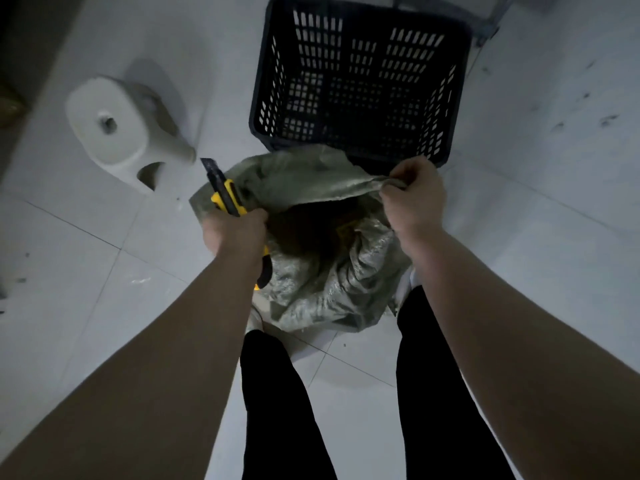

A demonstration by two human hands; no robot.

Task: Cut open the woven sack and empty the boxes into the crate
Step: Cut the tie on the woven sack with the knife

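Both our arms reach down, nearly straight. Our left hand [235,230] is curled round a yellow utility knife [227,197], blade pointing up and away. Our right hand [414,195] pinches the raised far flap of the woven sack [322,278], which stands between our legs, touching the black crate [360,84].

My left arm [156,341] reaches in bare from seven o'clock. My left hand [235,233] is fisted round the utility knife [227,199], knuckles up, blade end toward eleven. My right arm [502,306] comes from four o'clock, and my right hand [414,197] pinches the sack [311,181] by its rim, fingers curled.
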